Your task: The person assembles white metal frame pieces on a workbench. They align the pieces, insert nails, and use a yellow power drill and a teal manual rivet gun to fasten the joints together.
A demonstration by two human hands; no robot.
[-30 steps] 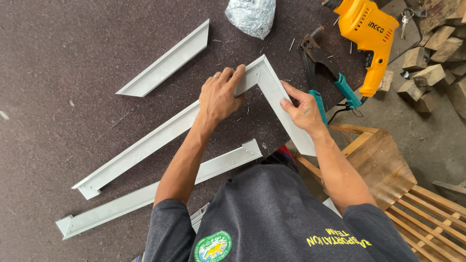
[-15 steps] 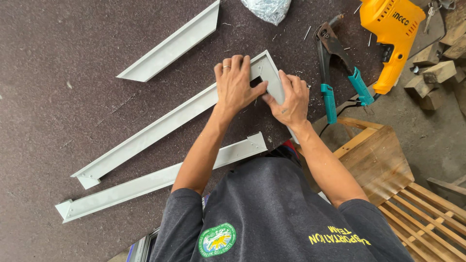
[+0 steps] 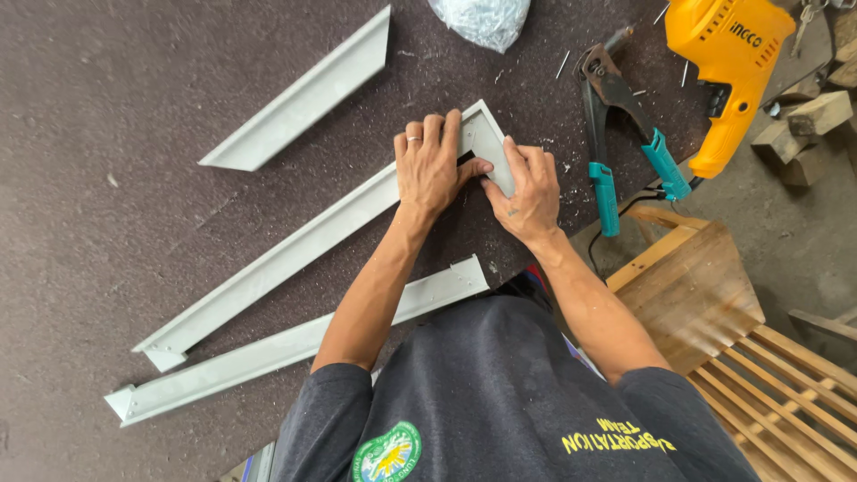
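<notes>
My left hand (image 3: pixel 431 166) lies flat over the mitred corner where a long grey metal frame bar (image 3: pixel 268 268) meets a short grey bar (image 3: pixel 486 134). The right hand (image 3: pixel 528 190) presses on the short bar from the right, its thumb touching the left thumb at the joint. Both hands grip the corner, which rests on the dark tabletop (image 3: pixel 107 134). The joint itself is mostly hidden under my fingers.
A second long grey bar (image 3: pixel 295 344) lies nearer me, a shorter one (image 3: pixel 303 94) farther back. To the right are a teal-handled riveter (image 3: pixel 616 116), a yellow drill (image 3: pixel 732 62), a bag of small fasteners (image 3: pixel 482 18), and a wooden slatted crate (image 3: pixel 714 303).
Both hands have closed in on the frame corner: the right hand slid up the short bar toward the joint, and the thumbs now meet there.
</notes>
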